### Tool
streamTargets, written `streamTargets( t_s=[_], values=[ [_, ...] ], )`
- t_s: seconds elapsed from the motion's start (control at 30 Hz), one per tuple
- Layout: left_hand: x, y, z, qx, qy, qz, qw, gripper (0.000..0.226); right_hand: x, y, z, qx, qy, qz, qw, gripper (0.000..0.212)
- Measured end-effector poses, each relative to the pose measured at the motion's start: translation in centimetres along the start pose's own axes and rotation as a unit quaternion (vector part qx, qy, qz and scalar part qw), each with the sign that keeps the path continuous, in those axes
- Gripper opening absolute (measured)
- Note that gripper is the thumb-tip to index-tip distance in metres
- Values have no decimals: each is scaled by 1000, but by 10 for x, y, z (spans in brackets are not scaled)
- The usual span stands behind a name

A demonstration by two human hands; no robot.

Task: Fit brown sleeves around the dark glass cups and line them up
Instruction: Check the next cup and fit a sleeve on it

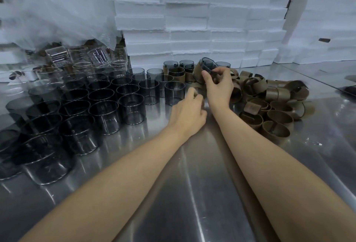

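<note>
My right hand (218,85) grips a dark glass cup (209,66) by its rim, tilted in the air, with a brown sleeve (198,73) wrapped around it. My left hand (189,112) lies low on the metal table with curled fingers on a brown sleeve (192,87) lying flat; whether it pinches the sleeve is unclear. Several bare dark cups (107,114) stand in rows on the left. A few sleeved cups (176,72) stand at the back, behind the bare ones. A heap of brown sleeves (269,105) lies to the right of my hands.
White foam boxes (192,20) are stacked along the back and right. A plastic bag (48,10) covers clear glass cups (81,58) at the back left. The shiny metal table (192,193) stretches toward me under my forearms.
</note>
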State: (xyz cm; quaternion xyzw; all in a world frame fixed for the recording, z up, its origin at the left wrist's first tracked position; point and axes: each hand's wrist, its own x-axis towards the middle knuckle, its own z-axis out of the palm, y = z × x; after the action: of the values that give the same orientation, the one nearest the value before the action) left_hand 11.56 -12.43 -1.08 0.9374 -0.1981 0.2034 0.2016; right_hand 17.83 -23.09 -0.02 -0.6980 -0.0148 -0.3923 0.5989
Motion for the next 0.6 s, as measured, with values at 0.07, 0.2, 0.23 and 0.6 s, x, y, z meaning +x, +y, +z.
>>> streamTargets(
  t_s=[0.07, 0.2, 0.23, 0.6],
  values=[
    [2, -1, 1, 5, -19, 6, 1000, 25, 2, 2, 1, 3, -10, 21, 1000, 23],
    [6, -4, 2, -13, -42, -18, 999, 21, 4, 8, 3, -19, -47, 45, 998, 27],
    [7, -5, 3, -15, -42, -23, 999, 21, 5, 9, 4, -30, -54, 44, 997, 26],
    [5, 1, 10, 64, 28, -11, 997, 27, 18, 23, 8, -75, -94, 36, 992, 24]
  ],
)
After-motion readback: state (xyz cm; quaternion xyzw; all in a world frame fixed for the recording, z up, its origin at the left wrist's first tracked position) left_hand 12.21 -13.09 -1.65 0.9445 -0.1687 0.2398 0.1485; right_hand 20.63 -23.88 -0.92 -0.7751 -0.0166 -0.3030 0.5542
